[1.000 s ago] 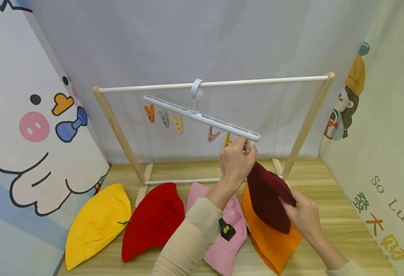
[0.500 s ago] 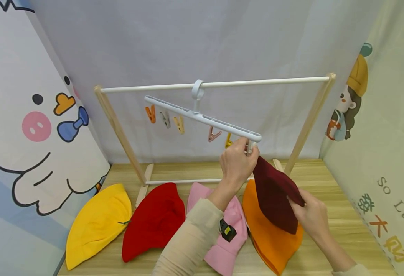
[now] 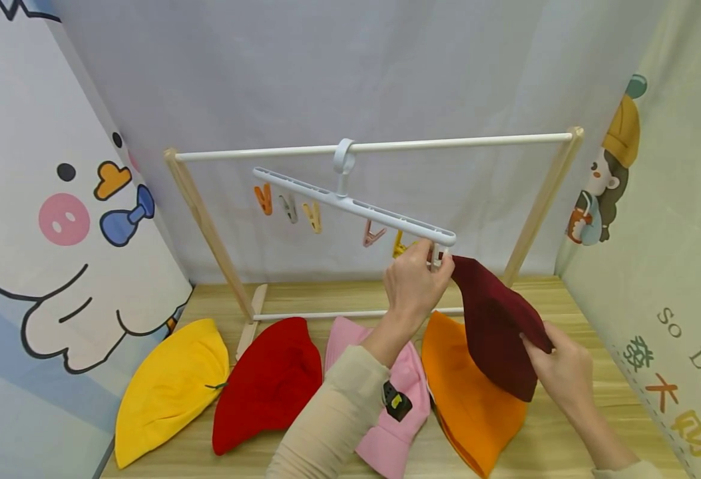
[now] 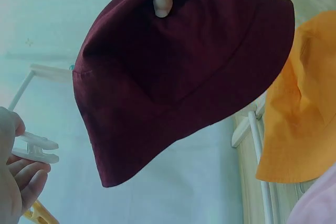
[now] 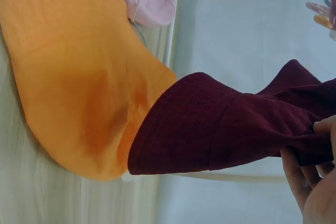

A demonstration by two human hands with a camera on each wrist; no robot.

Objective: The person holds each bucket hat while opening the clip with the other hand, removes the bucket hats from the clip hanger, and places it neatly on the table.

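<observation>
Maroon hat [image 3: 494,326] between both hands, right hand [image 3: 560,372] pinching brim

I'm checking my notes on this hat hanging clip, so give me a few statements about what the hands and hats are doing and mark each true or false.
1. The right hand holds the maroon hat. True.
2. The left hand rests flat on the pink hat. False: it pinches a white clip under the white hanger.
3. The orange hat hangs from the rail. False: it lies on the wooden table.
4. The yellow hat lies leftmost on the table. True.
5. The hanger hangs tilted from the white rail. True.
</observation>
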